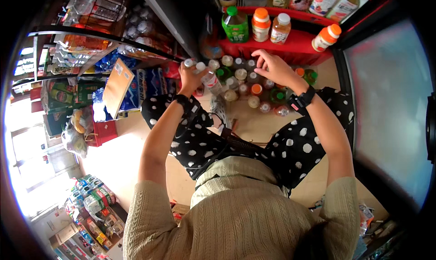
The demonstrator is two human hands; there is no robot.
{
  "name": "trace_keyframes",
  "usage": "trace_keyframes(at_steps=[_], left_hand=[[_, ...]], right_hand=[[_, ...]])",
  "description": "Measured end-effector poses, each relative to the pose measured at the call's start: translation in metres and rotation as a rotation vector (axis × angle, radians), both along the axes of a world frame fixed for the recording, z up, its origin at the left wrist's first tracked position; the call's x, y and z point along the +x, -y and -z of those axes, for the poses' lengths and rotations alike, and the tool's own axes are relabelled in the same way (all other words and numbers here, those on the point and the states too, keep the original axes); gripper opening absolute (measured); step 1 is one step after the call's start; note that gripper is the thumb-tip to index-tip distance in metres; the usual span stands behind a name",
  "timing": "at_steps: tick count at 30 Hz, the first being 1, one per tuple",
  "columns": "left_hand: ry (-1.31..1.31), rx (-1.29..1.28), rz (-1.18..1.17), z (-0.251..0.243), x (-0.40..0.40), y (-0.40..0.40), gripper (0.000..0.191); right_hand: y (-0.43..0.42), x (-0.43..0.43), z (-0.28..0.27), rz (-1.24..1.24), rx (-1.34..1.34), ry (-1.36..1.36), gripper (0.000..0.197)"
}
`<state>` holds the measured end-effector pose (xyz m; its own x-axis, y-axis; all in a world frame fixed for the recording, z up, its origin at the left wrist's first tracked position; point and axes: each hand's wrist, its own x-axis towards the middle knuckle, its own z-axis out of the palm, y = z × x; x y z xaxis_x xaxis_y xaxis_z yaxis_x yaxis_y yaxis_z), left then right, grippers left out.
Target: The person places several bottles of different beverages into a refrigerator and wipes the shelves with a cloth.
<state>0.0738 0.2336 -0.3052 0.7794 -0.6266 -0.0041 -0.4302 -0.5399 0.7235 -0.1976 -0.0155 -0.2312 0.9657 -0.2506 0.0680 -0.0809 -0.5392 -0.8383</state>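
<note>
My left hand [191,78] grips a clear plastic bottle [212,83] near its white cap, tilted at the left side of a cluster of bottles on the floor. Another white-capped bottle [188,63] shows at the same fingers; whether they hold it too is hidden. Above the cluster, my right hand [274,69] hangs with bent fingers apart and nothing in them. Below it stand an orange-capped bottle [256,89], a green-capped bottle [280,95] and several white-capped bottles [253,101].
A red cooler shelf [296,42] ahead holds a green bottle [235,26] and several white-labelled bottles [261,30]. The cooler's glass door [385,113] stands swung out at right. Left are a drink rack [102,37], a cardboard piece [117,88] and a red box [104,132].
</note>
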Motion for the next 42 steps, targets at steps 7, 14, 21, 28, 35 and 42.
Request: trace_keyframes(at_steps=[7,14,21,28,35,42], left_hand=[[0.215,0.064,0.375,0.1,0.026,-0.007,0.06],[0.174,0.101,0.427,0.158,0.033,-0.026,0.036],[0.025,-0.007,0.293,0.16,0.037,-0.013,0.039],[-0.453,-0.256,-0.025,0.18,0.035,-0.025,0.042],[0.17,-0.023,0.066,0.179,0.016,-0.025,0.05],[0.232,0.245,0.171,0.163,0.024,-0.013,0.04]], right_hand=[[0.009,0.013,-0.003,0.018,0.082,-0.043,0.031],[0.013,0.013,-0.006,0.039,0.112,-0.125,0.023],[0.02,0.018,0.003,0.059,0.102,-0.177,0.02],[0.018,0.034,0.002,0.003,0.085,-0.195,0.02],[0.018,0.028,0.008,-0.007,0.083,-0.172,0.019],[0.025,0.012,0.012,0.03,0.074,-0.203,0.018]])
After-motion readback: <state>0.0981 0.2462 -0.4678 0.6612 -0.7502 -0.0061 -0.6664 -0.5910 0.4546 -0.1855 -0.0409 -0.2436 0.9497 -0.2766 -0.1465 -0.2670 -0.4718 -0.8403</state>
